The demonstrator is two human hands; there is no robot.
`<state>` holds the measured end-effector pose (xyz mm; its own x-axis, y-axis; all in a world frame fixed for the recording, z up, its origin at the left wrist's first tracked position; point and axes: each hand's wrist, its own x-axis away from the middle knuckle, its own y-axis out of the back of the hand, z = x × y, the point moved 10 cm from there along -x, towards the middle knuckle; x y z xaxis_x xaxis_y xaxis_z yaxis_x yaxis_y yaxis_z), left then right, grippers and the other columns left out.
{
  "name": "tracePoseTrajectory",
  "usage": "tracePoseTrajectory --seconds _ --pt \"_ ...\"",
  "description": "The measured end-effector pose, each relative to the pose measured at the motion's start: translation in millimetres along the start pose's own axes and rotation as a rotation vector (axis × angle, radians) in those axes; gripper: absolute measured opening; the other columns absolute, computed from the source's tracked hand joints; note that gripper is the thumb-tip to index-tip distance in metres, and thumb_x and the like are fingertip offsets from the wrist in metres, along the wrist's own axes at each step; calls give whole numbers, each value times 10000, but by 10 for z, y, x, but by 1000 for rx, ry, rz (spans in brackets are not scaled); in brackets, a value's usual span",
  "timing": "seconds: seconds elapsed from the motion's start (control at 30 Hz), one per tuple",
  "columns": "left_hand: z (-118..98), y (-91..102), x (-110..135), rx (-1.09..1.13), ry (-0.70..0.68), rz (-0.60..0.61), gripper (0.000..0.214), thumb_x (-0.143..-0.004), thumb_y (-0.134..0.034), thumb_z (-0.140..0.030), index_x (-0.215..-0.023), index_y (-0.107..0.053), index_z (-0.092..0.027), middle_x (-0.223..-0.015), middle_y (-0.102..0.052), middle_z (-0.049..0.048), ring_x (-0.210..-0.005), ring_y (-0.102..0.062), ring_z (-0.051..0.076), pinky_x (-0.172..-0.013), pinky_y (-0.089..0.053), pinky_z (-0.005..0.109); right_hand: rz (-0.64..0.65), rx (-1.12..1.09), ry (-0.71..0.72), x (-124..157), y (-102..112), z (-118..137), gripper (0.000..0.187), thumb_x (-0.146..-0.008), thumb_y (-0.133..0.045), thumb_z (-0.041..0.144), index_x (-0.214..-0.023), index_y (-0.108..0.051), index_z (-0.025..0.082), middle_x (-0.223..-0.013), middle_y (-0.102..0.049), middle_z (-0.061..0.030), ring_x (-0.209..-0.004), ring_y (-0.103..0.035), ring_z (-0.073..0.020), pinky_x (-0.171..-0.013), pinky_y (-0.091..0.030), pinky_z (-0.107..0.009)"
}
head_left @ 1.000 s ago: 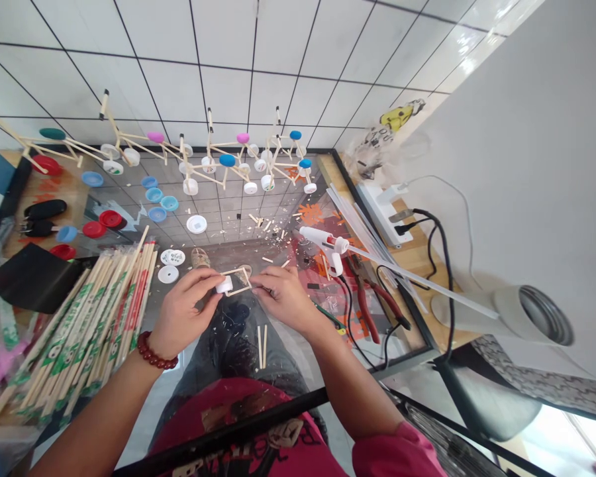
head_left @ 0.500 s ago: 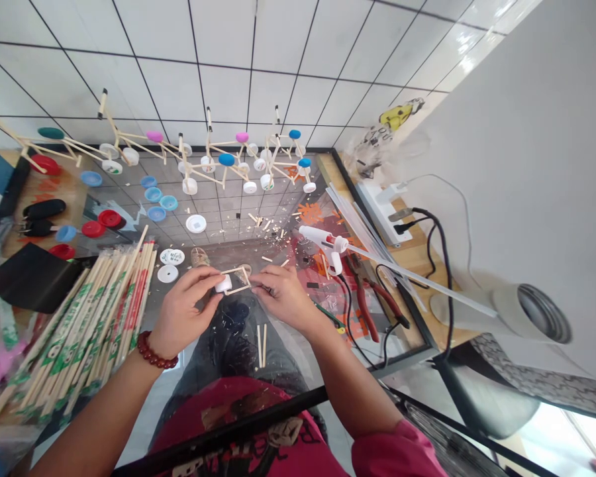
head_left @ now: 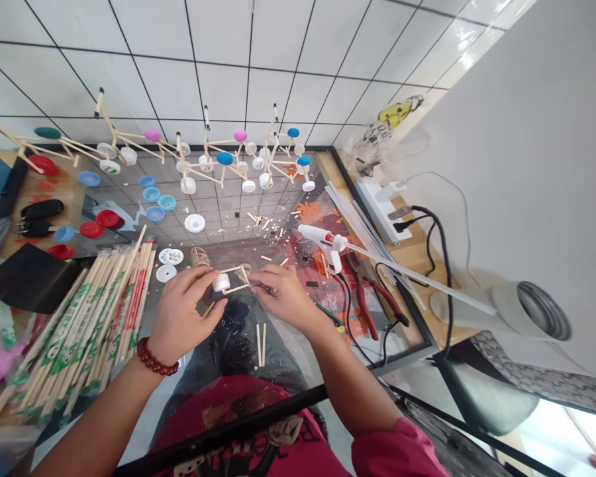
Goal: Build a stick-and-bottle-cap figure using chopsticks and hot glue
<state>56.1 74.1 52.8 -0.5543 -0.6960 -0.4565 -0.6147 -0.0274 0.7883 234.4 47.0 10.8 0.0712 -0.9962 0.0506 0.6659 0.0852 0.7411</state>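
Over the glass table (head_left: 278,371), my two hands hold a small square frame of wooden sticks (head_left: 235,279) with a white bottle cap (head_left: 222,283) at its left corner. My left hand (head_left: 181,313), with a red bead bracelet on the wrist, pinches the cap end, and a short stick shows under its fingers. My right hand (head_left: 281,295) pinches the frame's right side. Two loose sticks (head_left: 261,344) lie on the glass just below my hands.
A white glue gun (head_left: 324,242) stands right of my hands, with red pliers (head_left: 367,298), glue sticks and a power strip (head_left: 382,209) beyond. Wrapped chopsticks (head_left: 87,324) lie piled at left. Loose bottle caps (head_left: 153,195) and finished stick-and-cap models (head_left: 228,162) fill the back.
My left hand has shifted its grip slightly on the cap end, and a short stick now shows beneath its fingers. The right hand has hardly moved.
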Motion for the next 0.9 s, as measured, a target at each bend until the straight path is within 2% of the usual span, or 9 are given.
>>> tracePoseTrajectory --seconds 0.2,0.4,0.6,0.9 --pt "43 3 24 -18 19 -27 382 -937 -705 -231 -1317 -693 -195 -1254 -784 133 -1139 -756 338 -1016 -615 506 8 -5 -2 5 -1 6 214 -954 -708 102 -1095 -807 229 -1043 -790 -44 -1015 -714 -215 -934 -368 -374" --pt "58 31 19 7 9 -61 230 -989 -678 -235 -1209 -734 -203 -1164 -795 110 -1061 -774 299 -954 -634 463 -1 -15 2 13 -9 -10 219 -962 -694 119 -1104 -804 244 -1048 -793 -35 -1015 -710 -209 -929 -364 -367" --pt "45 18 3 19 9 -54 300 -979 -687 -244 -1273 -727 -198 -1240 -789 125 -1111 -771 309 -999 -625 471 -4 -9 0 9 -4 -13 230 -955 -712 116 -1113 -809 252 -1036 -794 -26 -999 -711 -207 -927 -361 -365" --pt "69 11 -21 48 38 -50 236 -991 -657 -265 -1185 -785 -225 -1153 -815 96 -1049 -778 275 -981 -640 434 8 -8 -28 1 -7 -12 232 -956 -723 106 -1119 -814 244 -1029 -792 -22 -1006 -715 -205 -937 -350 -366"
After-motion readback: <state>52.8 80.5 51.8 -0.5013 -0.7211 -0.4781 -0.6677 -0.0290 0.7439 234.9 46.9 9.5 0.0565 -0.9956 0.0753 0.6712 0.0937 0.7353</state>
